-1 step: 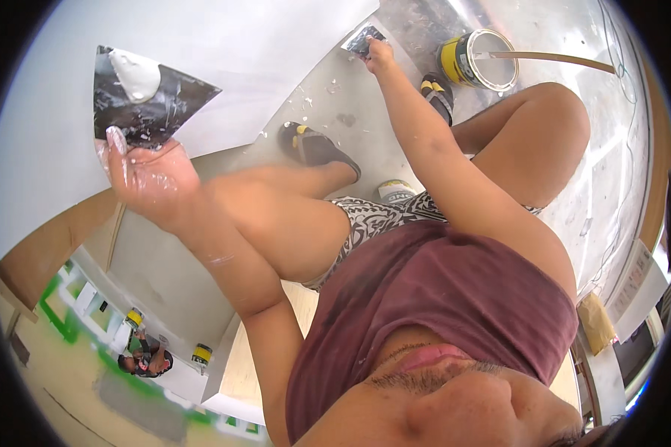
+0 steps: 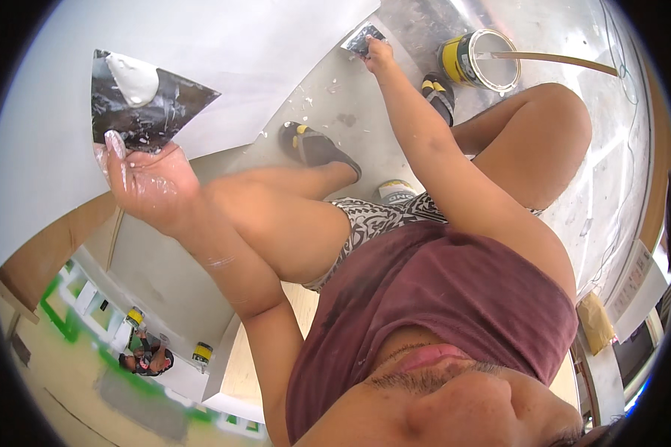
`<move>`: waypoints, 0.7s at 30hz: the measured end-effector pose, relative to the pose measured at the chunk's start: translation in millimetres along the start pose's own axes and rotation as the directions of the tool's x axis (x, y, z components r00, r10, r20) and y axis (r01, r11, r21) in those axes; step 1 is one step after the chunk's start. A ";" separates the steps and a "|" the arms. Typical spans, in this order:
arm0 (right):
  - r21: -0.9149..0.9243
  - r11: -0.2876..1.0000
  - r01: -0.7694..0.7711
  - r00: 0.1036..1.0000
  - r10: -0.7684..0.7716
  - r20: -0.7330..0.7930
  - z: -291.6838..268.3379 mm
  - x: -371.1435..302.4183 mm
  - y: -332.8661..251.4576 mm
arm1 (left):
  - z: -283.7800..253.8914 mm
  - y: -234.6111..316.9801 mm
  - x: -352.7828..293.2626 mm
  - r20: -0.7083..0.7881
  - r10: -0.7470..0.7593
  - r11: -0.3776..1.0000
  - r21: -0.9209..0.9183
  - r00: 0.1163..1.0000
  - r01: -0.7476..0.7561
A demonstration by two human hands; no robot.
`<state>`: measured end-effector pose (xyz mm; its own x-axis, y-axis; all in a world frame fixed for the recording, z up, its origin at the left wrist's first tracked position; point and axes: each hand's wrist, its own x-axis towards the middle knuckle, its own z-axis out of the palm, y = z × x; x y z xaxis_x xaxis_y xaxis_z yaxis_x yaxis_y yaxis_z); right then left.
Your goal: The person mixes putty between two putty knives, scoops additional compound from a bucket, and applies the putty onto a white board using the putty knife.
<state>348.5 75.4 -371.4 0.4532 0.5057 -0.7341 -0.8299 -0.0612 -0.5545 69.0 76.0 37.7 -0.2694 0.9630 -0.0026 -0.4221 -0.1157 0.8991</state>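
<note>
My left hand [image 2: 156, 179], smeared with white, is closed on the lower edge of a dark, flat putty blade [image 2: 179, 100]. A thick dab of white putty [image 2: 136, 78] sits on its upper part. Farther off to the right, my right hand [image 2: 381, 56] grips a smaller putty knife [image 2: 361, 37], its metal face streaked with white. That knife lies at the right edge of a large white panel [image 2: 238, 52]; whether it touches the panel I cannot tell. The left blade is held in front of the same panel.
A yellow and black bucket [image 2: 458, 61] with a long wooden stick [image 2: 555, 59] stands beyond my right knee. Between my legs is a small white can [image 2: 397, 191]. White crumbs dot the floor. Another person [image 2: 153, 360] sits at lower left, near a second bucket [image 2: 202, 352].
The putty blade in my left hand has shifted down very slightly. My right hand and its knife look the same.
</note>
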 end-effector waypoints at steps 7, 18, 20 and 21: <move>-0.011 0.999 -0.039 0.997 0.038 -0.061 3.7 17.8 5.7 | 8.6 -2.5 1.3 -0.009 0.007 0.999 0.040 1.000 -0.006; 0.007 0.996 0.092 0.995 -0.092 -0.028 39.6 6.6 -15.7 | -0.1 1.7 5.5 -0.016 -0.016 0.999 0.034 1.000 0.017; -0.019 0.979 0.202 0.978 -0.203 -0.039 60.2 -1.0 -24.2 | -5.1 3.1 4.7 -0.053 -0.016 1.000 -0.014 0.998 0.015; -0.044 0.952 0.303 0.951 -0.305 -0.057 70.9 -5.3 -31.0 | -5.9 4.0 4.9 -0.090 -0.024 0.998 -0.055 0.996 0.019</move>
<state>348.7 135.6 -322.6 0.7027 0.4504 -0.5507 -0.6382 0.0569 -0.7678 60.9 78.9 38.7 -0.3358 0.9398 -0.0635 -0.4743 -0.1105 0.8734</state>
